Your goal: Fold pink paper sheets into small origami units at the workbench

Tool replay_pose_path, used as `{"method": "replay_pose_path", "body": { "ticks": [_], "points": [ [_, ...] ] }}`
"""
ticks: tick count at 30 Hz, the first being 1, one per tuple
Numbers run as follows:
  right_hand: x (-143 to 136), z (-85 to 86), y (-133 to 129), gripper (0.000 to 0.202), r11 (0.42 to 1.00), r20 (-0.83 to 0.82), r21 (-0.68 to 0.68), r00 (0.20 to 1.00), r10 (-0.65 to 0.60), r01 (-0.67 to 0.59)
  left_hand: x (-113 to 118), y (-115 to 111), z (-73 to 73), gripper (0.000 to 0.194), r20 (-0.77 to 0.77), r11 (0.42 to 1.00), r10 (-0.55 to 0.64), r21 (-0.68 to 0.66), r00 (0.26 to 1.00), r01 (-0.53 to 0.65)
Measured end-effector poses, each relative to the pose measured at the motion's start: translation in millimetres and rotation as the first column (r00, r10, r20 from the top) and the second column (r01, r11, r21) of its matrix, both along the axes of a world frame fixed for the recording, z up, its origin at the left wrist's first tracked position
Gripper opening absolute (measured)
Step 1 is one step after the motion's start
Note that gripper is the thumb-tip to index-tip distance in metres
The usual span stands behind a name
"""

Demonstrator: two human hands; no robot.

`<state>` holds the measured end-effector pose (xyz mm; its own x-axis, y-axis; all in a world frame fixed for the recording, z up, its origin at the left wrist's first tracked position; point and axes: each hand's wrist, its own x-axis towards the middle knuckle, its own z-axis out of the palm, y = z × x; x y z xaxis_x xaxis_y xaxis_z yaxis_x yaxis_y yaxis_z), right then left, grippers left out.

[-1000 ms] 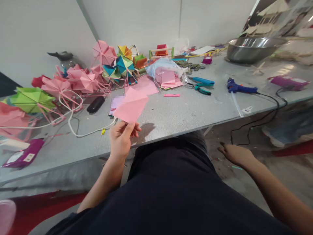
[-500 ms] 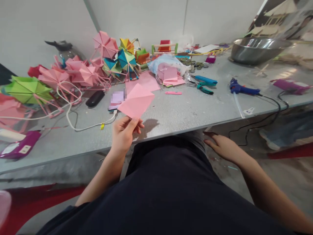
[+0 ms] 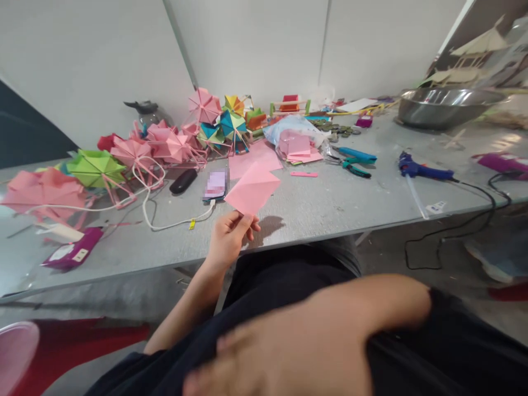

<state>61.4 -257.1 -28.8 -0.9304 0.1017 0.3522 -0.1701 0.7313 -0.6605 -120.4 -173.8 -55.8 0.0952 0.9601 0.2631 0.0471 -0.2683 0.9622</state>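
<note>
Between thumb and fingers, my left hand (image 3: 233,236) pinches the lower corner of a creased pink paper square (image 3: 253,190), held over the front part of the grey table (image 3: 322,220). My right hand (image 3: 284,346) is large and blurred, close to the camera in front of my dark shirt; its fingers point left, and their state is smeared by motion. Behind the held paper lie a larger pink sheet (image 3: 264,154) and a clear bag with pink paper pieces (image 3: 297,146). A phone (image 3: 216,184) with a white cable is left of the paper.
Folded paper wheels (image 3: 97,169) crowd the left and back. Pliers (image 3: 355,166), a blue glue gun (image 3: 427,169) with a black cord and a metal bowl (image 3: 445,110) stand to the right. A purple device (image 3: 74,250) lies front left, a red stool (image 3: 82,346) below.
My right hand has come up from beside the table's edge to in front of my body. The view has shifted; my left hand still holds the pink paper.
</note>
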Motion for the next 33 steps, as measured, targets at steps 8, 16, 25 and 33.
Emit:
{"method": "replay_pose_path", "body": {
  "ticks": [8,16,25,33],
  "points": [
    [-23,13.7,22,0.008,0.878,0.065,0.388,0.942,-0.328,0.279,-3,2,0.1,0.038,0.047,0.999,0.040,-0.008,0.998,-0.039],
    [-13,-7.5,81,0.053,0.477,-0.153,-0.477,0.464,-0.872,0.739,-4,-2,-0.1,0.049,0.065,0.998,-0.056,0.033,0.996,0.054],
    [-4,-26.1,88,0.032,0.558,-0.388,-0.435,0.413,-0.824,0.707,-4,-13,3.9,0.030,0.047,0.922,0.141,0.357,0.989,-0.148],
    [15,-15.3,83,0.022,0.538,-0.495,0.168,0.543,-0.678,0.826,-11,-23,30.9,0.012,-0.184,0.727,0.246,0.685,0.952,-0.055]
  ]
}}
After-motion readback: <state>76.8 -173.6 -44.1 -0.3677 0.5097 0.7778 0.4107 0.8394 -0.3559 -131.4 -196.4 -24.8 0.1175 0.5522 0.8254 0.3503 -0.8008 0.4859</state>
